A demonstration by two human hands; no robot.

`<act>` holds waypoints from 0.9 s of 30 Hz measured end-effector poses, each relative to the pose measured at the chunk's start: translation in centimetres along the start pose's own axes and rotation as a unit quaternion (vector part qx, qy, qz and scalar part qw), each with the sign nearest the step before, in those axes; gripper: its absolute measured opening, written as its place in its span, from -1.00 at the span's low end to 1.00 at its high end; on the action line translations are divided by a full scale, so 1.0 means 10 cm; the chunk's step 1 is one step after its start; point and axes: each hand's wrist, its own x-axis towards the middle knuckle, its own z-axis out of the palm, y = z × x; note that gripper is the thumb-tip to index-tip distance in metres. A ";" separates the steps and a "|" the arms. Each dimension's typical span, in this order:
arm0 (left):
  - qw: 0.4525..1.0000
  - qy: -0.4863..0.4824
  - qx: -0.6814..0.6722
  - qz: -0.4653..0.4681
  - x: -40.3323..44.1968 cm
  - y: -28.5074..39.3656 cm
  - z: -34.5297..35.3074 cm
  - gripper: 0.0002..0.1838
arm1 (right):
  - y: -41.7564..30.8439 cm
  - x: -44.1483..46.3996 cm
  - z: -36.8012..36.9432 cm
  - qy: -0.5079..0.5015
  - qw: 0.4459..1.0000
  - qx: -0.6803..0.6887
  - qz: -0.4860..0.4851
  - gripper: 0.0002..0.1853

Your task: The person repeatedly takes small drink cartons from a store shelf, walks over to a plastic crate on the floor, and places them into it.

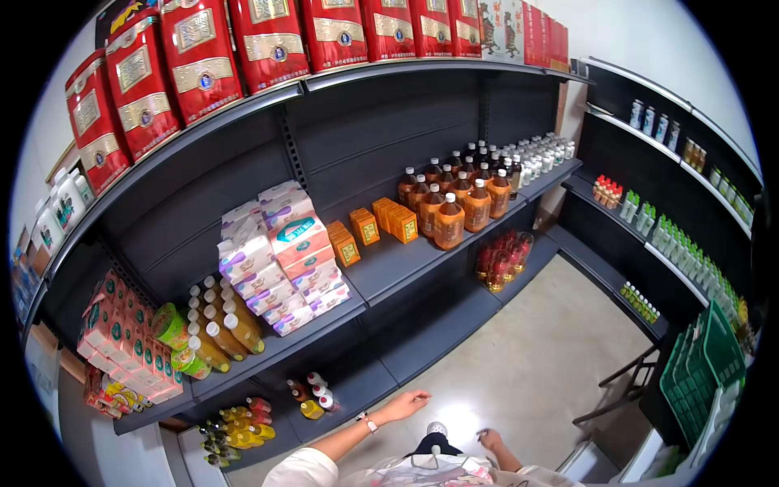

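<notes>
Left hand (408, 404) empty, fingers loose; right hand (492, 443) half-curled, can't tell grip. Bottles (311, 409) left of left fingers probably tip easy, so slow reach's best.

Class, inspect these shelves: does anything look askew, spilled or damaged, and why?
No spill or damage shows. Slightly odd: the small orange boxes on the middle shelf stand in separate clumps with gaps, unlike the closely grouped orange-brown bottles beside them.

Red packages (268, 40) on top shelf (365, 71)
</notes>
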 end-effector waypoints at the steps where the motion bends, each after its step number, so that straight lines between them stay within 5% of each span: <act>1: 1.000 -0.003 0.014 -0.024 0.16 0.07 -0.09 -0.66 | -0.16 0.25 -0.19 0.007 0.999 -0.010 -0.039 -0.77; 6: 0.992 0.118 0.039 0.018 0.84 0.16 -0.45 -0.63 | -1.20 1.39 -1.21 0.087 0.985 0.000 -0.149 -0.77; 11: 0.966 0.250 0.056 0.027 1.42 0.20 -0.97 -0.57 | -2.98 1.52 -2.06 0.106 0.962 0.100 -0.233 -0.79; 18: 0.883 0.470 -0.005 -0.013 2.30 -0.21 -2.02 -0.49 | -4.59 1.85 -2.09 -0.039 0.917 0.193 -0.347 -0.81; 27: 0.764 0.551 0.309 -0.127 2.61 0.07 -3.15 -0.23 | -5.87 2.59 -2.15 -0.084 0.891 0.117 -0.430 -0.80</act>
